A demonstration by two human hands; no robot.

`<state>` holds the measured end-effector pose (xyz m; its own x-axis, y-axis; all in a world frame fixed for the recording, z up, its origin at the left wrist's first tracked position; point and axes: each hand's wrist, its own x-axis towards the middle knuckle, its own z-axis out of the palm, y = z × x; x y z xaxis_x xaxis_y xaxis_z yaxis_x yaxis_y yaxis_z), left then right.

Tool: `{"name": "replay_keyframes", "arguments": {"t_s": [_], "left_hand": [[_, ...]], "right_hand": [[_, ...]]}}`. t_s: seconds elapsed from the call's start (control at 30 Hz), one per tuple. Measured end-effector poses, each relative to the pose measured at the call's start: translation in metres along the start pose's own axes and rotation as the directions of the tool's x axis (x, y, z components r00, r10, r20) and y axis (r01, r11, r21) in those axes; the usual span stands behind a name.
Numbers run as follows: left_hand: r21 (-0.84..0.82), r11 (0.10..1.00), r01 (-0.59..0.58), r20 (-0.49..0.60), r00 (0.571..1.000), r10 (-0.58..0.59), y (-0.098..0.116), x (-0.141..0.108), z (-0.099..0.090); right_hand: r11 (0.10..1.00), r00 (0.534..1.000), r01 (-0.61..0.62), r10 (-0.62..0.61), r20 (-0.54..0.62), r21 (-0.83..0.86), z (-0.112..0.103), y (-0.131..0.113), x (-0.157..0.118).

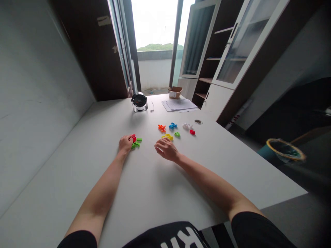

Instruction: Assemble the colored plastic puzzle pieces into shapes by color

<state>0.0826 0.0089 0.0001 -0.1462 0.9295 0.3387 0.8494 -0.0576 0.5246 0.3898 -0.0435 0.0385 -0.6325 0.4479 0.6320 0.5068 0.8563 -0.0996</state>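
- Red piece (133, 138) under left hand (126, 143), fingers together on it, green pieces (136, 143) beside, left of center
- Right hand (167, 149) empty, fingers slightly apart, just below yellow piece (168, 137)

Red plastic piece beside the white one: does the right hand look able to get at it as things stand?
Probably yes. The right hand rests on the white table near the red plastic piece, and the way looks free; the small green piece lies just beside that path.
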Motion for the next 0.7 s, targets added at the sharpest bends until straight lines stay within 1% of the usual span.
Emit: {"name": "replay_keyframes", "arguments": {"t_s": [0.13,0.2,0.33,0.4,0.57,0.7], "left_hand": [[0.024,1.000,-0.019,0.004,1.000,0.018,0.002,-0.002,-0.001],[-0.012,1.000,-0.024,0.010,1.000,0.024,0.003,-0.002,-0.001],[-0.113,0.994,0.013,-0.010,1.000,-0.014,0.002,-0.003,-0.001],[-0.124,0.992,0.018,-0.018,1.000,-0.020,0.002,-0.003,-0.001],[-0.041,0.999,-0.012,-0.007,1.000,0.012,0.008,-0.006,-0.001],[0.055,0.998,-0.002,-0.008,1.000,0.003,0.016,-0.010,0.000]], "right_hand": [[1.000,1.000,0.009,-0.009,-0.001,0.004,0.001,0.000,0.000],[1.000,1.000,0.010,-0.010,0.000,0.008,0.001,0.001,0.000],[1.000,1.000,0.009,-0.009,-0.009,0.010,0.001,0.002,0.000],[1.000,1.000,0.010,-0.010,-0.012,0.006,0.001,0.002,-0.001],[1.000,1.000,0.012,-0.012,-0.019,0.000,0.002,0.003,-0.001],[1.000,1.000,0.008,-0.008,-0.025,-0.003,0.002,0.004,-0.001]]}}
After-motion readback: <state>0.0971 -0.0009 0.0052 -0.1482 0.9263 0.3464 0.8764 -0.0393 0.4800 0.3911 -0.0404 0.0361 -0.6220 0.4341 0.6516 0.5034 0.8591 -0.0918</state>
